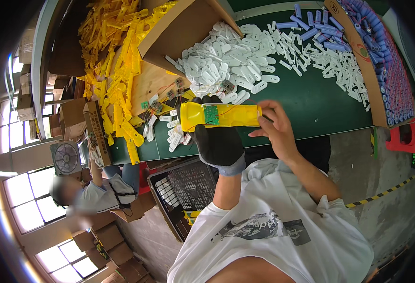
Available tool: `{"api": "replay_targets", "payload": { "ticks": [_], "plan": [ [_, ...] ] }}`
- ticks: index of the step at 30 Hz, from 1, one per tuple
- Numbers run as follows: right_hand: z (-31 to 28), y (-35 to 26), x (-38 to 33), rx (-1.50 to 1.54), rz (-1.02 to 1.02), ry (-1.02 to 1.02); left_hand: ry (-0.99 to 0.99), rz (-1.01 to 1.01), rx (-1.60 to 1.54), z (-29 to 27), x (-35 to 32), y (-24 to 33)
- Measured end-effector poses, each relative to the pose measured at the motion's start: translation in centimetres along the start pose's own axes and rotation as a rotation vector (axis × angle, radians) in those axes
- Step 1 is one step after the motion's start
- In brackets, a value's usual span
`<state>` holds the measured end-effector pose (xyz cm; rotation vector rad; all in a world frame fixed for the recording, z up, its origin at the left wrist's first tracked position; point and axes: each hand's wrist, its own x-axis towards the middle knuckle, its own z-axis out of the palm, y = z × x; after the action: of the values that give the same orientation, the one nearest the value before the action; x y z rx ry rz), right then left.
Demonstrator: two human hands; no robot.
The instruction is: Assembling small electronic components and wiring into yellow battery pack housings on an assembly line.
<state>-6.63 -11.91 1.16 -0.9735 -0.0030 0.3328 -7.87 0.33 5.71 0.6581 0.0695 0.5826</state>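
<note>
My left hand point(220, 146), in a black glove with a grey cuff, is closed around a yellow plastic housing point(243, 116). The housing lies lengthwise, open side up, above the table's near edge. Inside its left half sits a small green circuit board point(211, 114) with thin red and dark wires. My bare right hand point(280, 131) has its thumb and a finger at the housing's right end; the other fingers are loosely bent. Just beyond the housing are small wired parts point(228, 86) and oval white plastic pieces point(207, 70).
Many yellow housings point(122, 96) heap at the left beside a tilted cardboard box point(167, 35). Blue cylindrical cells point(330, 30) and small white parts point(344, 70) lie far right, near a box of wired cells point(391, 89). A black crate point(184, 188) stands below; another person point(106, 188) sits left.
</note>
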Motion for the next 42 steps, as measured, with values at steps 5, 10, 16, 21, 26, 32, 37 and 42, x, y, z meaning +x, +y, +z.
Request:
{"api": "replay_targets", "payload": {
  "ticks": [5,10,16,21,26,32,37,42],
  "plan": [
    [-1.2,-0.9,0.2,0.494,0.241,-0.239,-0.073,-0.166,-0.088,-0.4,0.1,0.0],
    [-3.0,-0.1,1.3,0.531,0.153,-0.279,0.003,-0.374,-0.049,-4.6,0.7,-0.4],
    [-4.5,-0.3,1.1,0.495,0.25,-0.317,0.041,-0.293,0.242,-5.4,-0.5,-1.0],
    [-5.1,-0.3,0.9,0.355,0.2,-0.303,0.033,-0.235,0.616,-5.8,-1.1,-0.6],
    [-5.0,-2.4,0.3,-0.031,0.114,0.028,-0.134,0.294,1.401,-3.6,-1.2,1.2],
    [-5.1,-2.9,-0.2,-0.08,0.114,0.086,-0.907,0.417,1.972,2.6,-1.2,2.6],
    [-5.5,-3.2,-0.5,-0.175,0.045,0.047,-0.987,0.204,1.737,0.2,0.1,-0.6],
    [-8.3,-3.5,-0.8,-0.245,-0.028,0.024,-0.867,-0.025,1.443,-1.0,-0.1,-2.1]
  ]
}}
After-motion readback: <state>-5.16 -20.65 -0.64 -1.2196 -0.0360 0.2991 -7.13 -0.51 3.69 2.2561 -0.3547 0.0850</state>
